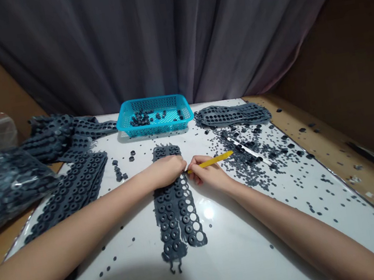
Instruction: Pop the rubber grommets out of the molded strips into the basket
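A dark grey moulded rubber sheet of ring-shaped parts lies lengthwise in front of me. Along its right column several round holes show the white table through them, while rings still fill the other columns. My left hand rests on the sheet's upper part, fingers curled and pinched at its right edge; what is between them is hidden. Just right of it, my right hand grips a slim yellow-handled tool like a pen. The tool's tip points at my left fingertips and its working end is too small to make out.
A blue basket holding loose black rings stands at the back. More ringed sheets lie left, beside a filled clear bag. Punched sheets are stacked back right, above scattered small discs and a white stick.
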